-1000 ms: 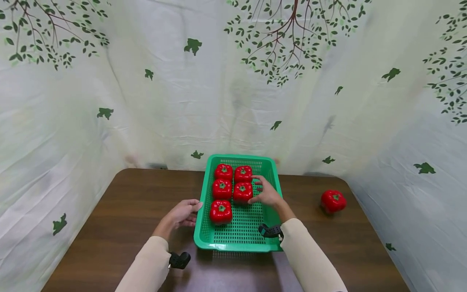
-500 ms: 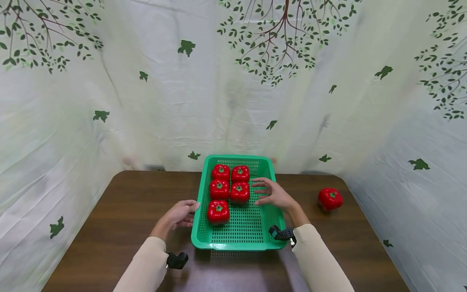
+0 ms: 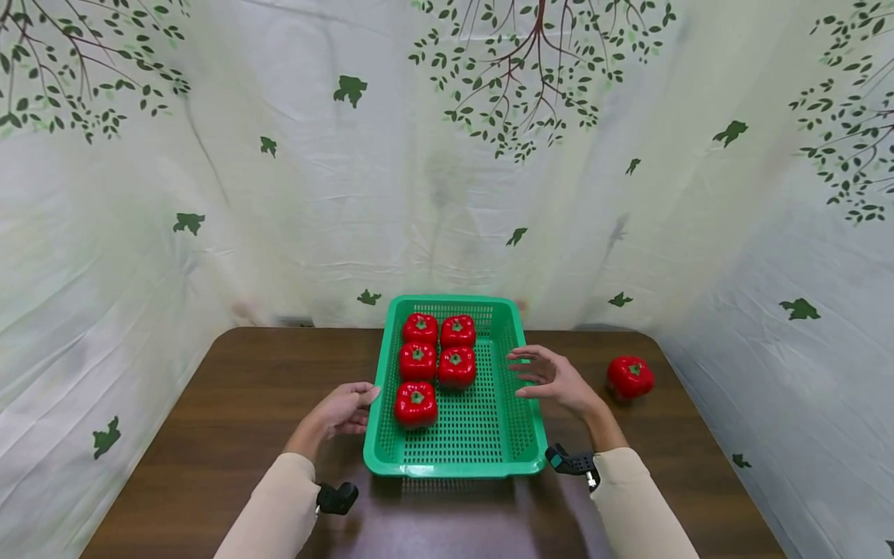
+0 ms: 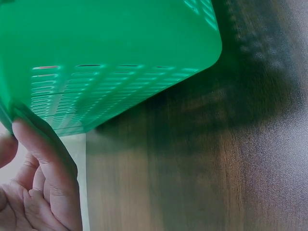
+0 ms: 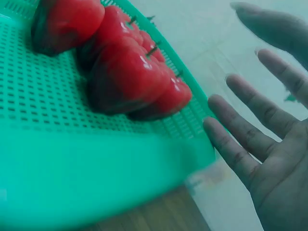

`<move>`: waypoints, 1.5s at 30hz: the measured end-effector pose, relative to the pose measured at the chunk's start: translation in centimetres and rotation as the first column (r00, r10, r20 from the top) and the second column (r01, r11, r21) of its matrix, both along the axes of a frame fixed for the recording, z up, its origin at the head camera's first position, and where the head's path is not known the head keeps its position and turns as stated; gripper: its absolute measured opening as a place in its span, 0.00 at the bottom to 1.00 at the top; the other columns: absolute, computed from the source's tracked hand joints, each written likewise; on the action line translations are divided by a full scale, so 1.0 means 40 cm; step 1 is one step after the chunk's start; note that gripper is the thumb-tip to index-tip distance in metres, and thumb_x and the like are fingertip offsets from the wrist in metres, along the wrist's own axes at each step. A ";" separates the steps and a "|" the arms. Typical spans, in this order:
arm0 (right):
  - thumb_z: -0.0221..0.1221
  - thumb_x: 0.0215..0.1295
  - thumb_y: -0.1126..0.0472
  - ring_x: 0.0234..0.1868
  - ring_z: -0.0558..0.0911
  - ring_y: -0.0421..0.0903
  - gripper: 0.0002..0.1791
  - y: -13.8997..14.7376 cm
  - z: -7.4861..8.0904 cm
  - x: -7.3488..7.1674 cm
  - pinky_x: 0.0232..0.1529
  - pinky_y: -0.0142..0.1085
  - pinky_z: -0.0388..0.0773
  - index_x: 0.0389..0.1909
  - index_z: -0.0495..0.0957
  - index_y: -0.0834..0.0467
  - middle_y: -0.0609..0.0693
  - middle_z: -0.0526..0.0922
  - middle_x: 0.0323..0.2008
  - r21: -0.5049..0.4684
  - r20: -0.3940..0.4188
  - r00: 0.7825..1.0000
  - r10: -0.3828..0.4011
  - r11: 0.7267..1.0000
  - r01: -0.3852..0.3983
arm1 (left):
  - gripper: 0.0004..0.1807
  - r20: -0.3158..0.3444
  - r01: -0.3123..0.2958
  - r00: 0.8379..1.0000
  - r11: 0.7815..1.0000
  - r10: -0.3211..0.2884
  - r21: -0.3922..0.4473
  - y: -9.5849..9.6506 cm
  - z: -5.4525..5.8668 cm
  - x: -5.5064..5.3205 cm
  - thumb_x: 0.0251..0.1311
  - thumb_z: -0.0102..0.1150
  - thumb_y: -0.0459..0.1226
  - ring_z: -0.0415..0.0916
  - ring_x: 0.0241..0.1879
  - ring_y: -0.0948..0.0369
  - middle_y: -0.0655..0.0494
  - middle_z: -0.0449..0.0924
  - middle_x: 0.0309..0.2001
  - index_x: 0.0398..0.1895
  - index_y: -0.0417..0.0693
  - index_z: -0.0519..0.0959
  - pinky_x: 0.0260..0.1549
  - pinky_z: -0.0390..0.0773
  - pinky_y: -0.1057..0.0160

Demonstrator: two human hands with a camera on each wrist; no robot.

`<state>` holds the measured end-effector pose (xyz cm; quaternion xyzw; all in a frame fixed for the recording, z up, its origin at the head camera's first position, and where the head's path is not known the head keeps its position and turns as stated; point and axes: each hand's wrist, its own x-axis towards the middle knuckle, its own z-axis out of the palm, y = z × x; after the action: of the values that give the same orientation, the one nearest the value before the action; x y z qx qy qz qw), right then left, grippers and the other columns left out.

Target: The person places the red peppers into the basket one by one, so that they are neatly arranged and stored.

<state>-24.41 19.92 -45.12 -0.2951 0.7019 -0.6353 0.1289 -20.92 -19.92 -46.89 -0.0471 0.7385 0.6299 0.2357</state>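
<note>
A green plastic basket (image 3: 454, 470) stands on the table in the head view, with several red bell peppers (image 3: 416, 405) grouped in its left and back part. My left hand (image 3: 344, 409) pinches the basket's left rim between thumb and fingers; the left wrist view shows the fingers (image 4: 45, 149) against the basket's outer wall (image 4: 120, 38). Over the basket's right rim, my right hand (image 3: 554, 380) holds nothing, its fingers spread and thumb apart. In the right wrist view the spread fingers (image 5: 245, 134) show beside the rim. Another red bell pepper (image 3: 630, 378) lies on the table, right of this hand.
The brown wooden table (image 3: 230, 435) reaches out on both sides of the basket. A pale curtain (image 3: 314, 194) printed with leaves and branches hangs behind and around it. Each wrist wears a black camera (image 3: 337, 498).
My right hand has let go of the front right pepper in the basket and moved right, to the basket's right rim. The left hand has kept its hold on the left rim.
</note>
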 end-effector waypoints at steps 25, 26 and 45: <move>0.63 0.59 0.74 0.58 0.75 0.43 0.30 0.223 -0.043 0.077 0.57 0.28 0.71 0.63 0.65 0.69 0.62 0.74 0.59 -0.046 -0.134 0.811 -0.570 0.821 0.569 | 0.17 0.010 0.003 1.000 1.000 -0.003 0.002 -0.002 -0.002 0.002 0.72 0.46 0.42 0.81 0.28 0.59 0.54 0.81 0.31 0.52 0.36 0.72 0.30 0.81 0.63; 0.64 0.58 0.73 0.58 0.75 0.42 0.31 0.230 -0.046 0.079 0.57 0.27 0.70 0.63 0.65 0.69 0.61 0.74 0.59 -0.048 -0.136 0.788 -0.600 0.798 0.600 | 0.18 0.011 0.003 1.000 1.000 -0.003 0.001 -0.002 -0.001 0.002 0.72 0.46 0.43 0.81 0.28 0.60 0.54 0.81 0.31 0.52 0.36 0.72 0.30 0.81 0.63; 0.68 0.55 0.68 0.62 0.67 0.53 0.34 0.307 -0.109 0.063 0.68 0.45 0.60 0.64 0.68 0.60 0.51 0.74 0.57 -0.090 0.045 0.379 -0.924 0.374 0.923 | 0.18 0.018 -0.016 1.000 1.000 0.017 -0.003 0.000 -0.001 0.001 0.72 0.47 0.42 0.81 0.30 0.58 0.53 0.81 0.33 0.53 0.36 0.71 0.32 0.82 0.61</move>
<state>-21.87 32.19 -49.46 0.1361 0.7153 -0.6315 -0.2664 -20.88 -19.93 -46.91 -0.0591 0.7367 0.6305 0.2370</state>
